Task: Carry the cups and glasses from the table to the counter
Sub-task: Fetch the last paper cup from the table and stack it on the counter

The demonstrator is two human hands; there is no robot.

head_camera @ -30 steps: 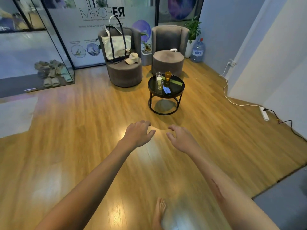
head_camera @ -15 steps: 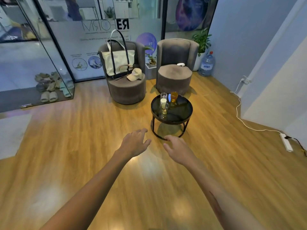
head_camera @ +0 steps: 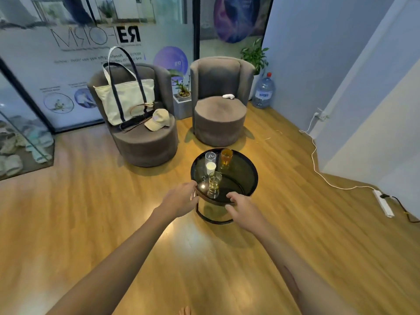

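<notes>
Glasses and cups: four, clustered on the left half of the round black worktop [head_camera: 251,176]. Nearest its front rim is a clear glass of pale yellow liquid [head_camera: 215,181]; behind that a white cup [head_camera: 210,168], then an empty clear glass [head_camera: 210,157], and an amber glass [head_camera: 226,157] right of the empty one.

Left hand [head_camera: 179,202] sits at the worktop's front-left rim, fingers [head_camera: 190,186] loosely spread, holding nothing. Right hand [head_camera: 244,206] is over the front rim, fingers [head_camera: 231,196] spread and slightly curled, also empty. The yellow glass stands between the two hands, just beyond the fingertips and clear of them; the other three are further back, behind it.

Risks, as I judge them:
- Vessels are tightly bunched, so reaching past the yellow glass for a rear one could knock it over and spill.
- Worktop is small and light-looking; a bump on the rim may rock everything.
- Glossy top could let a nudged glass slide.
</notes>
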